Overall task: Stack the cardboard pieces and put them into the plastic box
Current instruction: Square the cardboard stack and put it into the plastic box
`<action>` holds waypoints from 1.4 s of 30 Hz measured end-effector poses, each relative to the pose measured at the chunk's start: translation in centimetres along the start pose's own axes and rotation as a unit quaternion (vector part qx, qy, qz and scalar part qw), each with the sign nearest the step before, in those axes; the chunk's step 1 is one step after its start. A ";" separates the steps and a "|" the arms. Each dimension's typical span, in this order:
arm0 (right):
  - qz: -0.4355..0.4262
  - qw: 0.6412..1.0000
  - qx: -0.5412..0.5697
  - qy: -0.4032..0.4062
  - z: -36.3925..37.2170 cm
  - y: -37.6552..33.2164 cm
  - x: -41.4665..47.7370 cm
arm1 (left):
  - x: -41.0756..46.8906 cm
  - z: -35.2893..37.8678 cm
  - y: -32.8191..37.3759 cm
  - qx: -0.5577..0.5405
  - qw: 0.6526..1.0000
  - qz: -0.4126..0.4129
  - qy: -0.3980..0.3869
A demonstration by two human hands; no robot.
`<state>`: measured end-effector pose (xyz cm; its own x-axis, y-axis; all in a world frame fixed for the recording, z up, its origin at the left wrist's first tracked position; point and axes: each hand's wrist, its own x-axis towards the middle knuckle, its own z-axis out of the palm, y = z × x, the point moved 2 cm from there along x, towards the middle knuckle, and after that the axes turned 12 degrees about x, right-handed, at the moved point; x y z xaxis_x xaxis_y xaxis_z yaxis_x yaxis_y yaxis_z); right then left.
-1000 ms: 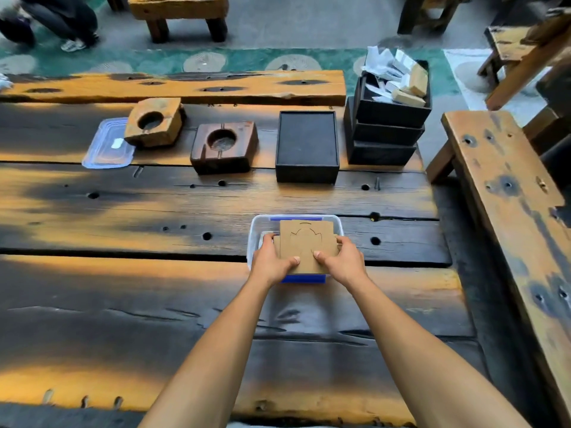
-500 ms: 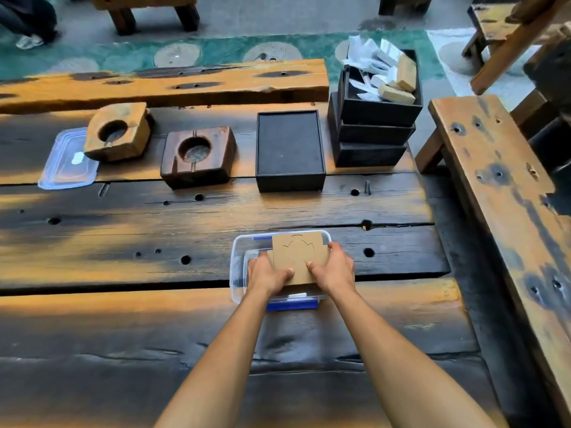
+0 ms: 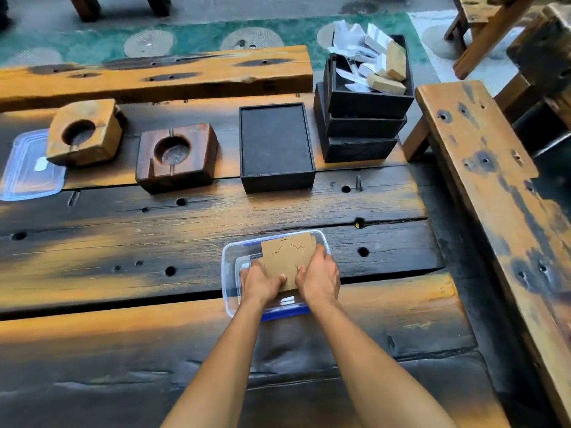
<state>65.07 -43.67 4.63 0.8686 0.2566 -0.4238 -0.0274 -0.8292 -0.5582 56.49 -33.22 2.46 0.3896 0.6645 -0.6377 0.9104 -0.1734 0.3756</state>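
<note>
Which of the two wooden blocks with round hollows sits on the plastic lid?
The lighter, tan block at far left; it overlaps the clear lid. The darker block rests on the table alone.

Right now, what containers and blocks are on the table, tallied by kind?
Clear plastic box: 1
Clear lid: 1
Wooden blocks with round hollows: 2
Black boxes, one alone, three stacked: 4
Total: 8

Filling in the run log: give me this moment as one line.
step: placing | left hand: holding cardboard stack | right hand: holding same | stack: over plastic box, not released | lid: off, far left
</note>
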 end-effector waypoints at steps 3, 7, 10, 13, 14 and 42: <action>-0.013 1.000 -0.019 0.008 0.4 0.1 -0.1 | 0.1 0.5 -0.3 -0.009 1.000 0.000 0.007; -0.053 0.993 -0.098 0.026 0.9 0.5 -0.1 | 0.2 1.0 -0.3 -0.019 1.000 0.001 0.012; -0.104 0.982 -0.148 0.060 0.6 0.7 0.2 | 0.5 1.3 -0.2 -0.037 0.999 -0.002 0.011; -0.068 0.994 -0.068 0.048 0.0 1.4 1.0 | 1.0 1.8 -0.7 -0.088 0.996 -0.004 0.001; -0.045 0.998 -0.019 0.025 0.0 1.8 1.4 | 1.1 1.9 -0.9 -0.122 0.992 -0.011 -0.008; 0.009 0.996 0.073 -0.054 -0.2 4.8 0.2 | 1.3 1.9 -4.1 -0.407 0.887 -0.054 -0.212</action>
<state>65.15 -47.68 2.00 0.8098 0.3012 -0.5035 -0.1204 -0.7546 -0.6450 53.57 -33.02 -1.17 0.4811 0.2820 -0.8301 0.6107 0.5715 0.5481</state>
